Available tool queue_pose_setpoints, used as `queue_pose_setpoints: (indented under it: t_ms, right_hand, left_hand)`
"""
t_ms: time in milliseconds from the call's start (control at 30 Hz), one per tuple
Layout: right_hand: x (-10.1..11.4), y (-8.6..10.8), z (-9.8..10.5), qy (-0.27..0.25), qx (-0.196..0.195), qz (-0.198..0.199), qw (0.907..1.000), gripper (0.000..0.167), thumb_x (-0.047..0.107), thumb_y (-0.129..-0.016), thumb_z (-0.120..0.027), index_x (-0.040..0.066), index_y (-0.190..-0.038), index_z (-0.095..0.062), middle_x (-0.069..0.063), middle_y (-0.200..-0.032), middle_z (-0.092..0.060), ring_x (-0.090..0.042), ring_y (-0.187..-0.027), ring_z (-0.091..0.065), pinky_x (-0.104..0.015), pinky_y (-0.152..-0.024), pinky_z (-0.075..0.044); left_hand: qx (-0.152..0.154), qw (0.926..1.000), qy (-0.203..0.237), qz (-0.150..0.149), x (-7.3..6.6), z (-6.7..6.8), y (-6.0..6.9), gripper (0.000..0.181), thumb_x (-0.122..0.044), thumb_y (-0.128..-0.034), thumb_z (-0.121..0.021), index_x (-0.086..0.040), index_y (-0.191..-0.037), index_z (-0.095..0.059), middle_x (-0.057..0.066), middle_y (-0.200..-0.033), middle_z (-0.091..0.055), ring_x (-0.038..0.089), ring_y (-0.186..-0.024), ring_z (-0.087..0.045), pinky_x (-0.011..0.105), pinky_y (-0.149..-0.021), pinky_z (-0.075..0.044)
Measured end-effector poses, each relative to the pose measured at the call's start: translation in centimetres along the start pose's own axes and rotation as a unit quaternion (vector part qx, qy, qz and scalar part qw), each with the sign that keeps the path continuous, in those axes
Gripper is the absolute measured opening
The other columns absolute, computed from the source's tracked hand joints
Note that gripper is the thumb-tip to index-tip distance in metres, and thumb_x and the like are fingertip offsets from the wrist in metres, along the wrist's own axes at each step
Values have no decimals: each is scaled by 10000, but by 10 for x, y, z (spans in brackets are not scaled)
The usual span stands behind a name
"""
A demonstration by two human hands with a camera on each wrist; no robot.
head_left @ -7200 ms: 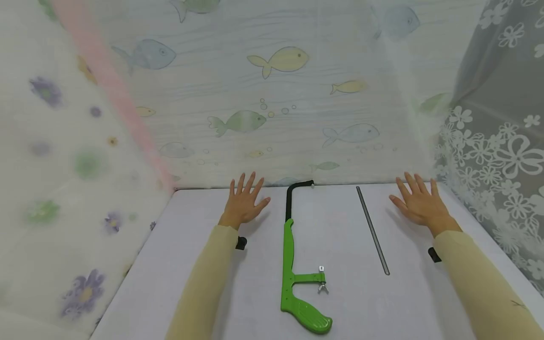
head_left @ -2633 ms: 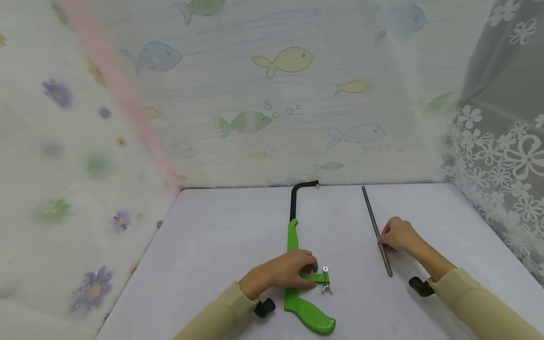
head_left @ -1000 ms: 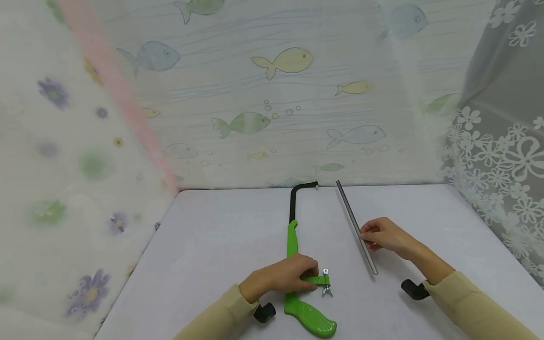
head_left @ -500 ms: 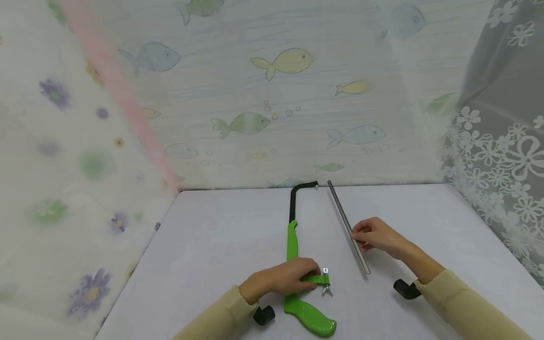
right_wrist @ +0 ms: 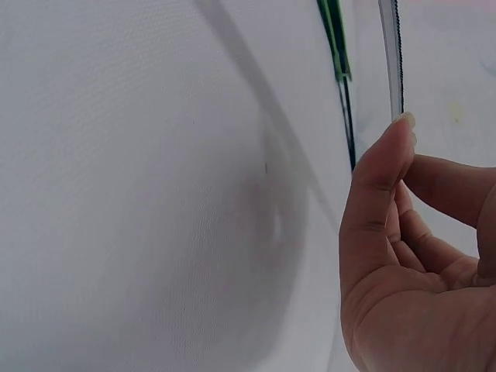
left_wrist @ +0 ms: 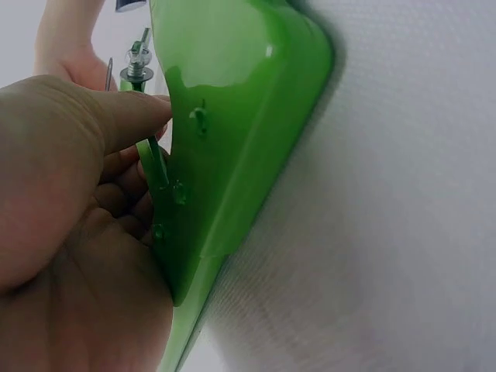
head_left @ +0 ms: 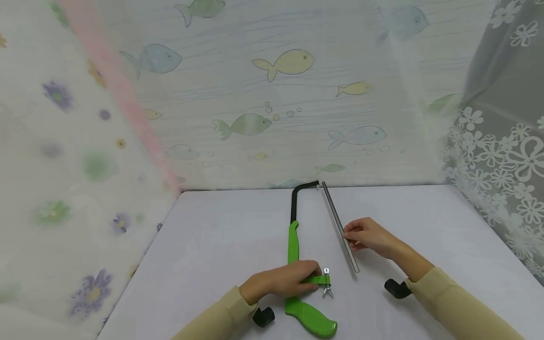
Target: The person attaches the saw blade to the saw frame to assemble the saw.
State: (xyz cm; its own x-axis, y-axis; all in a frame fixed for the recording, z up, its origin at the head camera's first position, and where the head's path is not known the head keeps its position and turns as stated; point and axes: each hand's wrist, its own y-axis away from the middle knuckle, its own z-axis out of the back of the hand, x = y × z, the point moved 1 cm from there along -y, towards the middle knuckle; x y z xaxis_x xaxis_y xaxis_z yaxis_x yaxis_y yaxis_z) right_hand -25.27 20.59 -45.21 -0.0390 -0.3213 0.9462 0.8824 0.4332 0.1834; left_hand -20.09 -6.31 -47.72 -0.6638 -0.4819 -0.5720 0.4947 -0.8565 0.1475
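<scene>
A green hacksaw frame (head_left: 311, 319) with a black bent front bar lies on the white table. My left hand (head_left: 284, 279) grips it at the middle, fingers curled round the short green arm that carries a wing nut (head_left: 327, 291). In the left wrist view the thumb of that hand presses on the green frame (left_wrist: 232, 139). Right of the frame, my right hand (head_left: 370, 237) pinches a thin grey hacksaw blade (head_left: 334, 212) between thumb and fingers, slightly raised over the table. Fine teeth show along the blade (right_wrist: 394, 58) in the right wrist view.
The white table (head_left: 221, 236) ends at a back curtain (head_left: 289, 104) printed with fish. A flowered curtain (head_left: 85, 189) hangs on the left and a lacy grey one (head_left: 510, 141) on the right. Black wrist mounts (head_left: 397, 288) stick out under the sleeves.
Both hands were spread flat on the table at first, then took hold of frame and blade. Since then my right hand has lifted the blade and brought it left, its far end near the frame's front tip.
</scene>
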Motion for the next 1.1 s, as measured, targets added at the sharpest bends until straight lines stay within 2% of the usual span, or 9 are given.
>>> queue_pose_setpoints:
  t_ms: [233, 500, 833, 1100]
  right_hand:
    - [1, -7, -4, -302, 71, 7, 9995, 242, 48, -1029, -560, -175, -1122, -564, -72, -857, -594, -156, -773, -577, -293, -708, -551]
    - [0, -15, -7, -596, 124, -173, 9980, 232, 55, -1031, -569, -159, -1120, -565, -54, -843, -581, -141, -764, -567, -282, -705, -545]
    - [0, -19, -8, -699, 186, -217, 9971, 238, 47, -1036, -556, -169, -1137, -559, -51, -842, -579, -137, -753, -565, -274, -695, -541]
    - [-2, -19, -11, -652, 101, -408, 9970, 248, 62, -1034, -570, -160, -1143, -575, -55, -838, -587, -147, -742, -570, -286, -689, -541]
  left_hand:
    - [12, 10000, 65, -64, 0, 0, 0, 149, -170, -1055, -587, -101, -1185, -562, -100, -1042, -560, -14, -924, -502, 149, -834, -448]
    - [-37, 9997, 76, -232, 2, -1, 1, 145, -165, -1059, -578, -100, -1186, -550, -94, -1050, -549, -4, -916, -494, 144, -813, -444]
    - [-14, 9997, 132, -206, 3, 0, 1, 148, -170, -1061, -576, -105, -1190, -550, -95, -1061, -559, -11, -923, -502, 145, -819, -450]
    - [-36, 9998, 139, -156, 3, -1, 1, 148, -174, -1058, -582, -109, -1188, -555, -100, -1058, -565, -14, -921, -506, 147, -817, -451]
